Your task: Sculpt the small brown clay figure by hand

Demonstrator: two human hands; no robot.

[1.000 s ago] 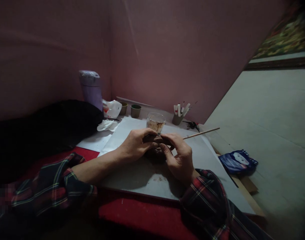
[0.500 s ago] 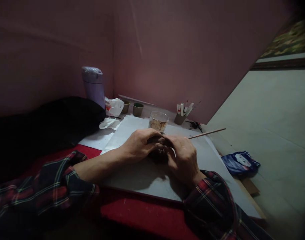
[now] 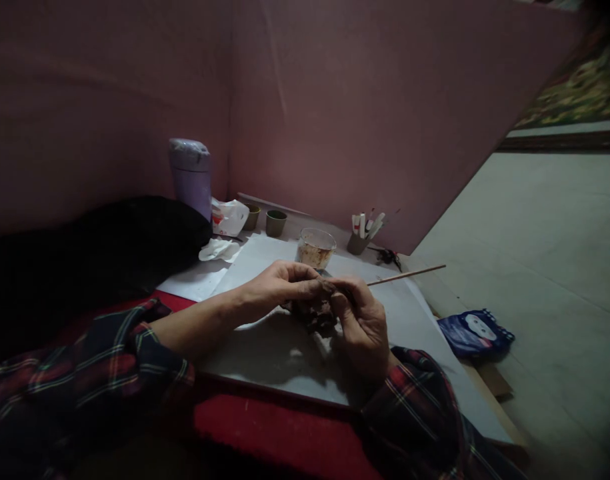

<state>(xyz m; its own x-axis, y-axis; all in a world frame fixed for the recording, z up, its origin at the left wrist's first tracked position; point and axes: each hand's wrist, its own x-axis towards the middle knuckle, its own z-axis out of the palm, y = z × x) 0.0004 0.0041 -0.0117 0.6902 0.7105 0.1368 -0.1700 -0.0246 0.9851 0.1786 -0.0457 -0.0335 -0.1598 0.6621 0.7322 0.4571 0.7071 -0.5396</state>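
Note:
A dark brown, clay-like lump (image 3: 319, 316) with a rough, knobbly surface is under my fingertips, low over the white board (image 3: 265, 357). My left hand (image 3: 289, 283) reaches in from the left, its thumb and fingers closed at the lump's upper edge. Facing it, my right hand (image 3: 363, 323) is curled, with thumb and forefinger pinched at the same spot. Brown smears mark the fingertips. A thin wooden stick (image 3: 409, 274) sticks out to the right from behind my right hand; its near end is hidden, and I cannot tell whether the hand touches it.
Just behind my hands stands a brown-stained glass bowl (image 3: 317, 249). Farther back are small cups (image 3: 275, 224), a cup of markers (image 3: 357, 244), a purple flask (image 3: 192, 177) and crumpled tissue (image 3: 219, 250). Black cloth (image 3: 109, 260) lies left, a blue pouch (image 3: 475, 333) right.
My hands have gone from cupping over the lump to pinching with the fingertips, so more of the lump shows below them. The view has shifted slightly.

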